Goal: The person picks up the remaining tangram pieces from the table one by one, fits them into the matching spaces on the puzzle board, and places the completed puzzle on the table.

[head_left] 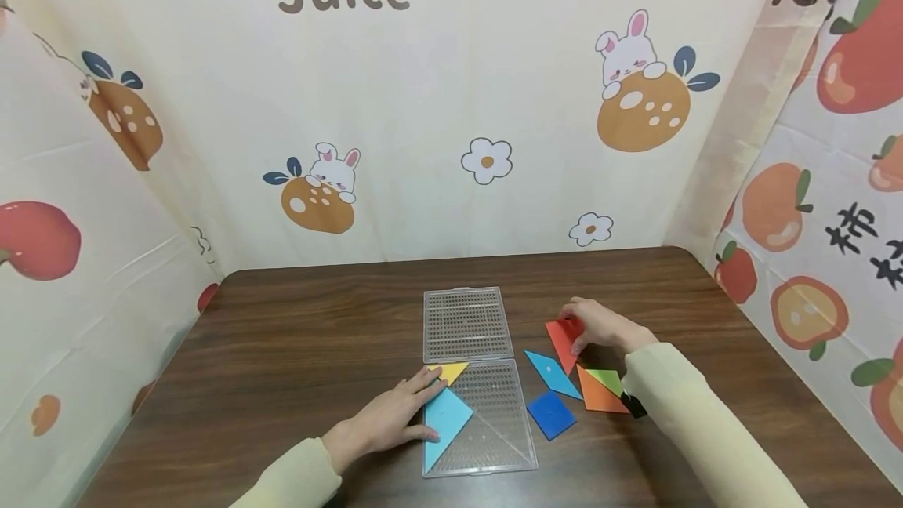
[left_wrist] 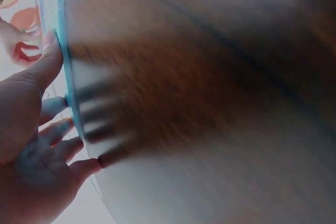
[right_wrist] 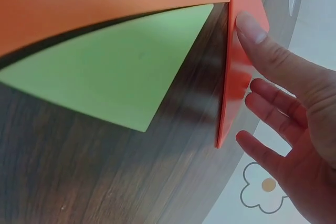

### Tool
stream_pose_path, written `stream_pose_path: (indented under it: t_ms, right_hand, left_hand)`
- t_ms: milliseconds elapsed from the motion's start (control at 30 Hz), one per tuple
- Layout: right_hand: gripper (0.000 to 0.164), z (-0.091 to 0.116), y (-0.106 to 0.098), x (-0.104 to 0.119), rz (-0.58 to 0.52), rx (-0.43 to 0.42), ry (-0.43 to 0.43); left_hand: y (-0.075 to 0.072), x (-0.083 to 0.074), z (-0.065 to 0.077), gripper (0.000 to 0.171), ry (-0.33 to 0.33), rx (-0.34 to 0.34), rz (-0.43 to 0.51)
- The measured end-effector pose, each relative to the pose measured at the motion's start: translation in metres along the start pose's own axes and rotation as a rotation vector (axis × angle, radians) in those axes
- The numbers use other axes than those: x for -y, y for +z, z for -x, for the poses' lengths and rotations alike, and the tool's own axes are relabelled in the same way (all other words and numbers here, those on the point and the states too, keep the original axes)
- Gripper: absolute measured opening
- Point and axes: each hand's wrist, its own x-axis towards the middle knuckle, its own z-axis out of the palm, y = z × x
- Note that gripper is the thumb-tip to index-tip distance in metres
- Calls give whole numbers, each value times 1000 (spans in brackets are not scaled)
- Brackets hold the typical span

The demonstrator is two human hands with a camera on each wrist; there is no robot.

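My left hand [head_left: 391, 415] rests with spread fingers on a light blue triangle tile [head_left: 451, 414] in the left part of a clear plastic tray [head_left: 504, 394]. Under its upper fingertips lies a small yellow triangle [head_left: 454, 371] at the tray's top left corner. To the right of the tray, my right hand [head_left: 600, 325] pinches a red triangle tile [head_left: 560, 338]. In the right wrist view the thumb presses the red triangle [right_wrist: 237, 77], which stands tilted on edge, with the other fingers behind it. The left wrist view shows the left fingertips [left_wrist: 56, 106] along the tray's edge.
Between tray and right hand lie a blue parallelogram [head_left: 553, 375] and a dark blue square [head_left: 553, 415]. An orange triangle [head_left: 596, 397] and a green triangle [head_left: 605, 378] lie beside the right forearm. The tray's ribbed other half [head_left: 466, 324] lies behind it on the brown wooden table [head_left: 317, 320].
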Motion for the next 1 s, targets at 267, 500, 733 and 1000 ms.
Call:
stream_pose_path:
  t_ms: [267, 500, 733, 1000]
  right_hand:
    - [49, -3, 1, 0, -38, 16, 20]
    - [45, -8, -1, 0, -15, 24, 36]
    - [45, -10, -2, 3, -68, 40, 102]
    - [47, -13, -2, 0, -82, 58, 169]
  left_hand:
    - [2, 2, 1, 72, -6, 2, 26]
    - [1, 2, 2, 72, -1, -10, 10]
    - [1, 2, 2, 72, 1, -13, 1]
    - [0, 2, 2, 72, -4, -11, 6]
